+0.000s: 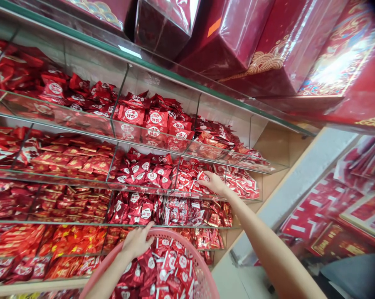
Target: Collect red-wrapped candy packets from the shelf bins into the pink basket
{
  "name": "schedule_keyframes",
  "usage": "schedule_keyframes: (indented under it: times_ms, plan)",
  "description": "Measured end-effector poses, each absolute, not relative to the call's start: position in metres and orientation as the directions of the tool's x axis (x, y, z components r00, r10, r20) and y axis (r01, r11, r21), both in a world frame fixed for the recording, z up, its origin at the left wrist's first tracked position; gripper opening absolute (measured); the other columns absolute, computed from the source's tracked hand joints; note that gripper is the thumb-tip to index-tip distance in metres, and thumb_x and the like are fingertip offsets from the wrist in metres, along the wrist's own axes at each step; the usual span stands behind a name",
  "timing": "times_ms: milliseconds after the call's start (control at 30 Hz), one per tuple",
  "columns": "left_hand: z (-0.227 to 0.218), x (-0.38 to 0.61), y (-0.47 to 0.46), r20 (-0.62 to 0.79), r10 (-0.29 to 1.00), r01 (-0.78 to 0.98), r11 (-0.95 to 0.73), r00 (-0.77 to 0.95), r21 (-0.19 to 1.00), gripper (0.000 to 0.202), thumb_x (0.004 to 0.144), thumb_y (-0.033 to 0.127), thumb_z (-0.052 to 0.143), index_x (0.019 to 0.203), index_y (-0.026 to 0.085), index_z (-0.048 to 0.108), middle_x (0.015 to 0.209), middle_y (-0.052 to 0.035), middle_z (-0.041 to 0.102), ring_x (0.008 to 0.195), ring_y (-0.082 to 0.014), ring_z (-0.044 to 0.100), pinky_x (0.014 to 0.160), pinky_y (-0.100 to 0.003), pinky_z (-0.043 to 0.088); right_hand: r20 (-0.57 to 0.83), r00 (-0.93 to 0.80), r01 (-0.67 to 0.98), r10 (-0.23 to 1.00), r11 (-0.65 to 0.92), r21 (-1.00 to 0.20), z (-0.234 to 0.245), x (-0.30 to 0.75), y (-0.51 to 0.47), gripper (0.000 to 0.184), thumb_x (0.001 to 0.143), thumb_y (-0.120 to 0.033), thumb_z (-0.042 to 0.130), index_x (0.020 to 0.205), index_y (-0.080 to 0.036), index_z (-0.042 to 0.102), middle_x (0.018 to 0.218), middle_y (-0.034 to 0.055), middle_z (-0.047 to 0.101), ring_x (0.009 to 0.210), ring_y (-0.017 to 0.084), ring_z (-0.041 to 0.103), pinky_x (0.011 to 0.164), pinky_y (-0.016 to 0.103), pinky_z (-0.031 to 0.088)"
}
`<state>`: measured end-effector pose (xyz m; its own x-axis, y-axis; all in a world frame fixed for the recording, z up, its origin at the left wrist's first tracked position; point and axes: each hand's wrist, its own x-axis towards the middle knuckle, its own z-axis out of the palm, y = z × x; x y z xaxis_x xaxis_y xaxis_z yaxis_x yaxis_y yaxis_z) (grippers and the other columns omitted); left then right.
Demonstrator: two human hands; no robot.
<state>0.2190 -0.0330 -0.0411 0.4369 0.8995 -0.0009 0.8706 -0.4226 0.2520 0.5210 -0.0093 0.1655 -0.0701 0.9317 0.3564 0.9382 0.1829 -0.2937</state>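
My right hand (213, 182) reaches into a glass-divided shelf compartment, its fingers pinched on a small red-and-white wrapped candy (202, 177). Similar wrapped candies (187, 182) lie heaped around it. My left hand (136, 242) is at the near-left rim of a pink plastic basket (203, 261), the thumb toward the inside and the fingers over the edge. Part of its grip is hidden. Inside the basket lie many candies, dark red ones (140, 272) on the left and red-and-white ones (175, 265) on the right.
Stepped shelves with glass fronts (144, 189) and dividers hold red and orange packets. Large dark-red gift boxes (225, 37) stand on a glass shelf (162, 68) overhead. At right are a pale post (302, 178) and red printed goods (315, 207). Tiled floor (237, 278) shows below.
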Motion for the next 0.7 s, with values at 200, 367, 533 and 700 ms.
schedule_keyframes:
  times_ms: [200, 367, 533, 700]
  plan:
    - [-0.044, 0.219, -0.032, 0.015, 0.895, 0.865, -0.436, 0.447, 0.249, 0.053, 0.075, 0.049, 0.024, 0.124, 0.030, 0.028, 0.089, -0.0058, 0.061, 0.086, -0.0216, 0.055, 0.073, -0.033, 0.038, 0.443, 0.159, 0.933, 0.882, 0.012, -0.360, 0.168, 0.505, 0.001, 0.046, 0.068, -0.052, 0.048, 0.093, -0.013, 0.053, 0.080, 0.0059, 0.061, 0.070, 0.015, 0.054, 0.060, 0.023, 0.037]
    - [-0.044, 0.218, -0.031, 0.020, 0.891, 0.862, -0.443, 0.453, 0.245, 0.052, 0.075, 0.049, 0.025, 0.123, 0.029, 0.029, 0.089, -0.0053, 0.062, 0.086, -0.0216, 0.055, 0.072, -0.033, 0.039, 0.305, 0.307, 0.918, 0.902, -0.196, -0.345, 0.170, 0.499, 0.003, 0.045, 0.068, -0.055, 0.043, 0.080, -0.013, 0.056, 0.072, 0.0078, 0.060, 0.068, 0.017, 0.055, 0.055, 0.023, 0.035]
    - [-0.043, 0.219, -0.032, 0.016, 0.892, 0.865, -0.442, 0.452, 0.237, 0.052, 0.075, 0.049, 0.024, 0.124, 0.030, 0.027, 0.089, -0.0055, 0.062, 0.085, -0.0217, 0.056, 0.072, -0.033, 0.039, 0.275, 0.328, 0.939, 0.904, -0.280, -0.198, 0.159, 0.488, 0.001, 0.048, 0.066, -0.053, 0.048, 0.093, -0.014, 0.051, 0.089, 0.0130, 0.059, 0.082, 0.022, 0.056, 0.061, 0.026, 0.037]
    - [-0.041, 0.219, -0.033, 0.009, 0.894, 0.868, -0.437, 0.447, 0.237, 0.053, 0.075, 0.050, 0.023, 0.124, 0.030, 0.028, 0.088, -0.0052, 0.062, 0.085, -0.0213, 0.055, 0.072, -0.033, 0.038, 0.234, 0.274, 0.954, 0.933, -0.232, -0.191, 0.148, 0.479, 0.004, 0.066, 0.055, -0.051, 0.060, 0.105, -0.013, 0.040, 0.096, 0.0142, 0.056, 0.087, 0.024, 0.054, 0.064, 0.028, 0.039]
